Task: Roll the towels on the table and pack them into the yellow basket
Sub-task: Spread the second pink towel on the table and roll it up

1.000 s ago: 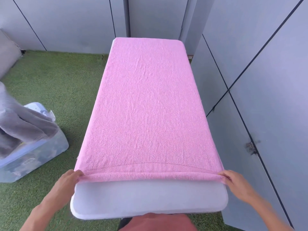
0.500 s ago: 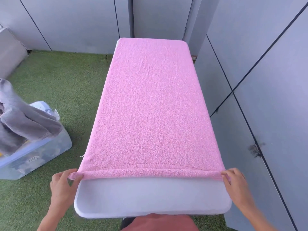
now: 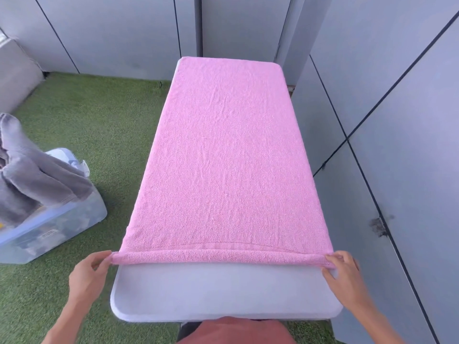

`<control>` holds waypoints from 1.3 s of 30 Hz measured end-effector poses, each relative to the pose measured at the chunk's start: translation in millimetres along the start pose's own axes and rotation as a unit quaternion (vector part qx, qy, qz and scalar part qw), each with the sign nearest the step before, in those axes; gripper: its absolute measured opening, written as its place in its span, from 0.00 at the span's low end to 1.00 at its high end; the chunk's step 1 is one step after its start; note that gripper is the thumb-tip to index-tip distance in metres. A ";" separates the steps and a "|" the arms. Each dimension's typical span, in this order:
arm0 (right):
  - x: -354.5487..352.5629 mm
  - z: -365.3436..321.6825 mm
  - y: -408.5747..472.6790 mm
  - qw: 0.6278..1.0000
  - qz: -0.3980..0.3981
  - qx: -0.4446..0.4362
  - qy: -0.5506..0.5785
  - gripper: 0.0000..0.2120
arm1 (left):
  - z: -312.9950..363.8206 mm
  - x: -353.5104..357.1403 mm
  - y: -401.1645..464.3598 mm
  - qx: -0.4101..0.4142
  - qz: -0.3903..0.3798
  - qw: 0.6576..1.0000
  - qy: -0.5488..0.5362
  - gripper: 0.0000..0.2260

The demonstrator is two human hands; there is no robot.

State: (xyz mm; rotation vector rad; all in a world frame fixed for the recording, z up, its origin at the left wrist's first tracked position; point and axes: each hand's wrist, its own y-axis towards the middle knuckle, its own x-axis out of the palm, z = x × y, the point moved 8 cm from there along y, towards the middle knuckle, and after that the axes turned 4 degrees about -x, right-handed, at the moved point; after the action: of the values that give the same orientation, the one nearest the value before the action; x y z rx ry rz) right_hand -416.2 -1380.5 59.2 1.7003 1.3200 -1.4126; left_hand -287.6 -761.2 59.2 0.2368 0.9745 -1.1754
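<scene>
A pink towel (image 3: 223,155) lies flat along the white table (image 3: 223,291), covering it from the far end to near the front. Its near edge is turned into a thin roll (image 3: 218,258) running across the table's width. My left hand (image 3: 88,276) pinches the roll's left end just off the table's left side. My right hand (image 3: 344,271) pinches the roll's right end at the table's right side. No yellow basket is in view.
A clear plastic bin (image 3: 49,227) with grey towels (image 3: 29,180) draped over it stands on the green turf (image 3: 99,125) to the left. Grey panel walls (image 3: 397,120) close in on the right and behind the table.
The folded near edge of the pink towel has become a tighter small roll, and both hands have shifted slightly with it. The view has tilted a little.
</scene>
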 end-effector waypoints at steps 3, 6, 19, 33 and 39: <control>-1.8 -1.3 -1.0 1.000 0.003 -0.003 -0.001 0.16 | -7.6 1.3 9.1 -0.028 -0.008 1.000 -0.010 0.07; -1.1 -1.5 -1.2 1.000 0.001 -0.004 -0.001 0.16 | -11.4 2.8 15.7 -0.044 -0.035 0.998 0.008 0.08; -2.5 -1.7 -1.7 1.000 -0.001 -0.010 0.009 0.16 | -42.7 5.6 34.4 -0.268 -0.090 0.940 -0.189 0.13; 0.5 -1.4 -1.5 1.000 -0.001 -0.011 0.003 0.16 | 16.3 10.3 -8.5 0.130 0.057 0.985 0.100 0.08; 3.5 -0.5 -5.0 0.998 0.033 -0.054 -0.013 0.17 | 20.4 48.9 -52.1 0.299 0.026 0.936 0.184 0.26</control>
State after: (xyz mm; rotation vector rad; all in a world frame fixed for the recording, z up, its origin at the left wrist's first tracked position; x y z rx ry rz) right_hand -420.8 -1377.1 56.8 1.6340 1.2913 -1.2983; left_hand -319.2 -827.9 51.2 0.9929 0.8968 -1.3859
